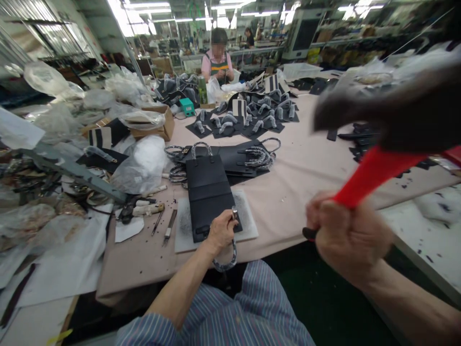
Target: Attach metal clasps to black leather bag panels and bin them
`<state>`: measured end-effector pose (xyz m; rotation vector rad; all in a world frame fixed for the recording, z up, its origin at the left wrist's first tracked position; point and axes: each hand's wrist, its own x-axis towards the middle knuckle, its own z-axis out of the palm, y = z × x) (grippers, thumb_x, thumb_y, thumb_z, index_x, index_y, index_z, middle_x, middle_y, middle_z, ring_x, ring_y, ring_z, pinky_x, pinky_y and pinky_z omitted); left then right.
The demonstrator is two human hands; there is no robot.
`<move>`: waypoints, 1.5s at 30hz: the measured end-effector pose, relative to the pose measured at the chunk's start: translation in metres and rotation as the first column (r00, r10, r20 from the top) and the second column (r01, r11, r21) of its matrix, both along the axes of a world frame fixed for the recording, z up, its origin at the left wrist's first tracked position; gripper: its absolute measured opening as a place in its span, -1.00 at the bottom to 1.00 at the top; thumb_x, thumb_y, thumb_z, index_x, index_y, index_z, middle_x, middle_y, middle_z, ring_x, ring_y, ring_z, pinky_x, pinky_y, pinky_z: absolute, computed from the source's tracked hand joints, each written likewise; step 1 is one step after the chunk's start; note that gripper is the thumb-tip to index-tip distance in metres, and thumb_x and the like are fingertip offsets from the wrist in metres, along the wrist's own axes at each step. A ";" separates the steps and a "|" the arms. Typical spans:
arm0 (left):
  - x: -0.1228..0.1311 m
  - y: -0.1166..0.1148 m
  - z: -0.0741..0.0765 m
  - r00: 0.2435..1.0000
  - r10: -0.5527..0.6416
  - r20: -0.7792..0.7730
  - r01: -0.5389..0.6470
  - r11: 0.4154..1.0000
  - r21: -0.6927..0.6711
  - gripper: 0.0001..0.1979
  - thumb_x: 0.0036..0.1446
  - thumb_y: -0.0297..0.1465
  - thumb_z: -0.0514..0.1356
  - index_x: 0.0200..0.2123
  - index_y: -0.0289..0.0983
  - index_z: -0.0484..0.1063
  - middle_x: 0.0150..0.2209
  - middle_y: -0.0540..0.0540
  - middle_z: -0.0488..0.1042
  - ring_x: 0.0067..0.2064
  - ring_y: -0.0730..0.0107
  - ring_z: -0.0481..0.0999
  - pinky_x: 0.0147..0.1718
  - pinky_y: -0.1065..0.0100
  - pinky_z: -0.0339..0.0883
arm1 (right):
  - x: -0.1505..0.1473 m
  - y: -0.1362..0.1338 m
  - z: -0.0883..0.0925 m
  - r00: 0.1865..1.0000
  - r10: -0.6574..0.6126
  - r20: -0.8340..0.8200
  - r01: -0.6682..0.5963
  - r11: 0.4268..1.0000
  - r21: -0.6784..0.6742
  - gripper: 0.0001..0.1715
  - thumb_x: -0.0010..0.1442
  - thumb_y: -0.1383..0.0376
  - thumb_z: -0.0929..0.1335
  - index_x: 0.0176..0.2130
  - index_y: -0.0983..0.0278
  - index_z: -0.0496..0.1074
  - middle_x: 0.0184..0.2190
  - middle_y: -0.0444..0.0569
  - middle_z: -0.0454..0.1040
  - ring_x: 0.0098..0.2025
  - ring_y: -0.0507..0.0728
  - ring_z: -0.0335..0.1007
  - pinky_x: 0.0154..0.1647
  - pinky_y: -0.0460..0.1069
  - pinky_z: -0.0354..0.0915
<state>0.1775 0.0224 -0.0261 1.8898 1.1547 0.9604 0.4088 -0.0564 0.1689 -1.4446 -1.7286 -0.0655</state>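
A hammer (363, 175) with a red handle and a dark, motion-blurred head is raised at the right, and my right hand (349, 235) is wrapped round its grip. My left hand (221, 228) pinches a short metal punch (235, 211) that stands on the lower right part of a black leather bag panel (209, 192). The punch's lower end is hidden by my fingers. The panel lies flat on a pale slab (248, 216). One plastic-wrapped handle (201, 150) loops at its far end, and another handle (226, 262) hangs over the table edge below my left hand.
Behind the panel lie stacked black pieces with wrapped handles (259, 156), and further back more black pieces (248, 117). Tweezers (157, 222) and a pronged tool (170, 228) lie left of the slab. Plastic bags (142, 163) crowd the left. A person (218, 62) sits across the table.
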 end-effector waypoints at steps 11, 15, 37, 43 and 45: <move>-0.001 0.002 -0.002 1.000 -0.019 -0.019 0.020 0.999 0.032 -0.88 0.21 -0.53 0.14 -0.26 -0.22 0.43 -0.24 -0.06 0.51 -0.17 0.33 0.51 -0.10 0.33 0.36 | -0.006 0.003 0.002 0.993 -0.049 -0.109 0.050 0.999 0.005 -0.57 0.47 0.03 0.16 -0.35 0.20 0.27 -0.63 -0.18 0.29 -0.65 0.05 0.19 -0.58 -0.04 0.07; -0.001 0.001 -0.002 0.999 -0.025 -0.045 0.026 1.000 0.017 -0.88 0.22 -0.52 0.14 -0.23 -0.22 0.43 -0.25 -0.05 0.51 -0.19 0.34 0.50 -0.11 0.33 0.36 | 0.010 0.004 -0.030 0.953 0.211 0.219 -0.084 0.876 -0.475 -0.54 0.40 0.00 0.20 -0.45 0.18 0.21 -0.68 -0.17 0.23 -0.69 0.04 0.03 -0.59 0.00 -0.12; -0.001 0.004 0.026 0.991 -0.048 -0.129 0.059 0.994 0.089 -0.85 0.22 -0.51 0.18 -0.16 -0.20 0.46 -0.11 -0.13 0.54 -0.05 0.24 0.55 0.00 0.25 0.44 | -0.063 0.063 -0.188 0.910 0.395 -0.124 -0.413 0.845 -0.338 -0.56 0.29 0.30 0.31 0.15 0.26 0.36 0.08 0.14 0.46 0.11 0.30 0.33 0.16 0.26 0.24; -0.006 -0.008 0.015 0.994 -0.064 -0.094 0.076 0.989 0.127 -0.84 0.25 -0.46 0.15 -0.18 -0.19 0.51 -0.05 -0.18 0.58 0.04 0.21 0.57 0.09 0.22 0.46 | -0.058 0.064 -0.203 0.904 0.394 -0.169 -0.428 0.843 -0.325 -0.48 0.30 0.31 0.34 0.22 0.27 0.33 0.09 0.15 0.47 0.12 0.30 0.34 0.18 0.27 0.23; -0.006 -0.009 0.011 0.996 -0.081 -0.043 0.084 0.993 0.086 -0.89 0.22 -0.40 0.21 -0.22 -0.19 0.54 -0.05 -0.20 0.59 0.05 0.17 0.58 0.10 0.19 0.47 | -0.054 0.064 -0.203 0.897 0.410 -0.164 -0.441 0.831 -0.338 -0.44 0.27 0.36 0.35 0.24 0.26 0.32 0.12 0.15 0.46 0.14 0.29 0.34 0.22 0.29 0.21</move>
